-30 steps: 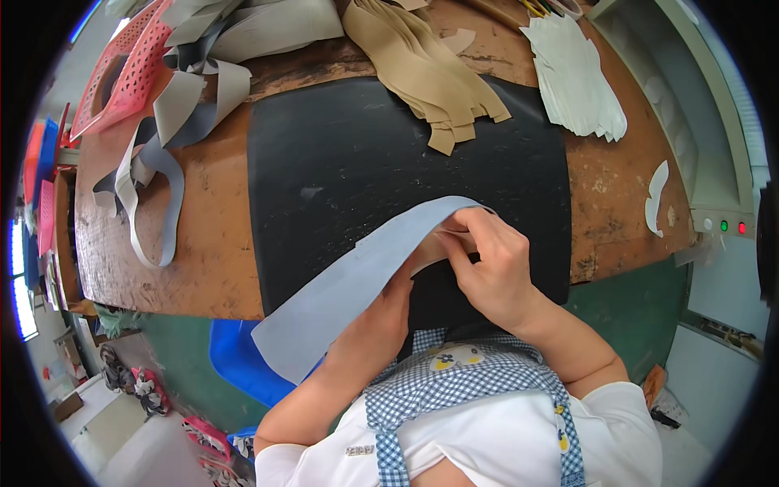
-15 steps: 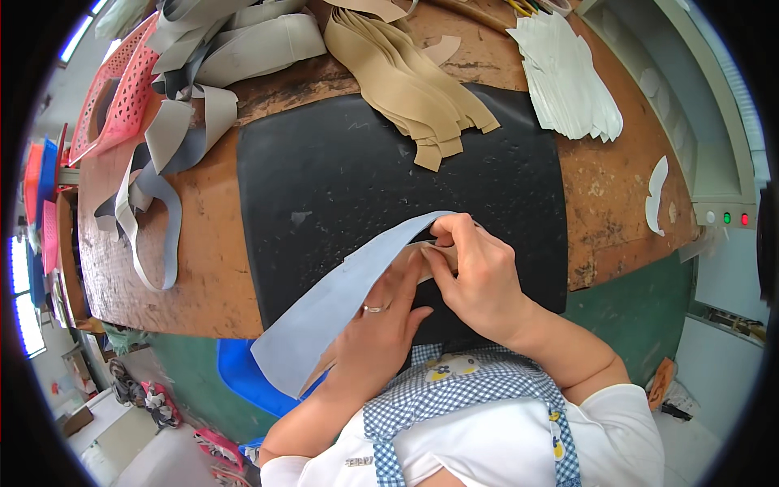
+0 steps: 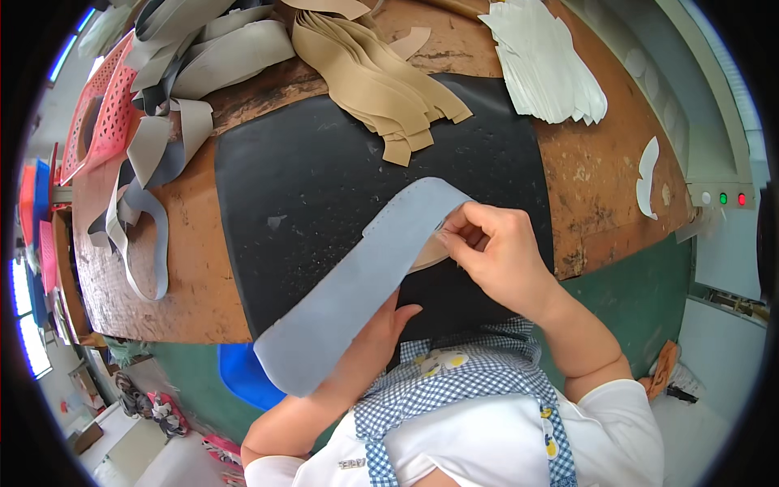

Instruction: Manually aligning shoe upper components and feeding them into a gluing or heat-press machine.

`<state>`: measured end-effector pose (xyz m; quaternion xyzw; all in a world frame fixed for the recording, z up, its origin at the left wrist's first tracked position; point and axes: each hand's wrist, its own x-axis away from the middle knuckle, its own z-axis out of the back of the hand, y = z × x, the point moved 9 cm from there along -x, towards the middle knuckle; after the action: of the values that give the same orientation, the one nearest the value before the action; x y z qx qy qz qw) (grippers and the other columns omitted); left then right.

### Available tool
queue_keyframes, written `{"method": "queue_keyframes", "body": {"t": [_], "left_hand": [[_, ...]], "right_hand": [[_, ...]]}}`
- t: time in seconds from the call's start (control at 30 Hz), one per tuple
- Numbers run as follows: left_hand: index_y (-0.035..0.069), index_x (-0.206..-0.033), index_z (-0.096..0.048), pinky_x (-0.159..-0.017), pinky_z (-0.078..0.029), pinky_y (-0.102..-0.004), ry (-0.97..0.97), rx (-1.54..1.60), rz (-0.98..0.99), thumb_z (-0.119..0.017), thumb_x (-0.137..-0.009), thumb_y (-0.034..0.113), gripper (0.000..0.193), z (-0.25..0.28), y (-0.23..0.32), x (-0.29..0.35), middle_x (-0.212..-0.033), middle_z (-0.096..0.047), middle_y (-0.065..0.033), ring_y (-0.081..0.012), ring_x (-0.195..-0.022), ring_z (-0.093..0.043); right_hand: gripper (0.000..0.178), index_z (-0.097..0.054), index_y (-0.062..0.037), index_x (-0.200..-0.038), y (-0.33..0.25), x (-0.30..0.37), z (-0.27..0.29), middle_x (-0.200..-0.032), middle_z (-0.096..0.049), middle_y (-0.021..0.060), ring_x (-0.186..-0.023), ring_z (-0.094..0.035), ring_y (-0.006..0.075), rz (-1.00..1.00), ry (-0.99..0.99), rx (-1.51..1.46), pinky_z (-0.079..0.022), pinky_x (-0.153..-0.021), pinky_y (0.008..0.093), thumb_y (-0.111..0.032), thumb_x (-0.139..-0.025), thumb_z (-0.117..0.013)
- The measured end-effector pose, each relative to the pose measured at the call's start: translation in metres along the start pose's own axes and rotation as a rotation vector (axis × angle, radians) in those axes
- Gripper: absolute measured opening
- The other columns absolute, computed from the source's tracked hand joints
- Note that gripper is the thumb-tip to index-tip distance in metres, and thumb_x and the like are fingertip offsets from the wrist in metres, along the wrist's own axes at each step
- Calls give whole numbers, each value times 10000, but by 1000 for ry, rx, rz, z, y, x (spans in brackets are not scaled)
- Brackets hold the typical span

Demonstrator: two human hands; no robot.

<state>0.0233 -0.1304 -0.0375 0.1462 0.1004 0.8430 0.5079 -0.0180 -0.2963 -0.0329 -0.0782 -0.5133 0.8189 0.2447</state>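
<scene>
A long light-blue strip (image 3: pixel 345 296) with a beige underside runs slantwise over the black mat, curving over at its far end. My right hand (image 3: pixel 499 247) is closed in a pinch on the strip's right edge near that far end. A bit of beige (image 3: pixel 430 253) shows below the edge by these fingertips. Beneath the strip is my left hand (image 3: pixel 388 331), with its thumb sticking out to the right. The strip covers the other fingers of that hand, so how they lie is hidden.
The black mat (image 3: pixel 300 174) lies on a worn wooden table (image 3: pixel 592 195). Beyond the hands sit a fanned stack of tan strips (image 3: pixel 365 73) and white pieces (image 3: pixel 548 65). Grey strips (image 3: pixel 235 69) and a pink basket (image 3: pixel 97 114) are at far left. A blue bin (image 3: pixel 243 381) stands below the table edge.
The strip has turned so more of its blue face shows, and its far end now bends over. My right hand has shifted slightly right, while my left fingers have gone under the strip.
</scene>
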Motion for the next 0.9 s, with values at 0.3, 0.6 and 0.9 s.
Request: {"method": "queue_keyframes", "body": {"t": [0.3, 0.6, 0.9], "left_hand": [[89, -1544, -360, -1074, -401, -447, -68, -265, -5, -750, -831, 395, 869, 1, 11, -4, -1452, -504, -131, -313, -1301, -505], [127, -1543, -375, -1026, -426, -419, 80, -430, -131, -645, -891, 493, 794, 7, 31, -9, -1345, -514, -92, -273, -1214, -518], [44, -1534, -336, -940, -519, -399, 89, 9, -204, -750, -831, 230, 836, 3, 32, -16, -1355, -456, -148, -322, -1184, -519]], "right_hand": [[95, -651, 52, -838, 11, -3, 0, -730, -683, 76, -636, -640, 85, -8, -14, -24, -516, -579, 245, -14, -855, -716], [98, -638, 18, -840, -1, 3, -2, -730, -667, 95, -602, -667, 170, 135, 41, 195, -525, -561, 279, -37, -845, -719], [93, -604, 5, -815, -14, 16, 5, -735, -652, 114, -589, -669, 230, 315, 239, 278, -518, -534, 308, -16, -845, -689]]}}
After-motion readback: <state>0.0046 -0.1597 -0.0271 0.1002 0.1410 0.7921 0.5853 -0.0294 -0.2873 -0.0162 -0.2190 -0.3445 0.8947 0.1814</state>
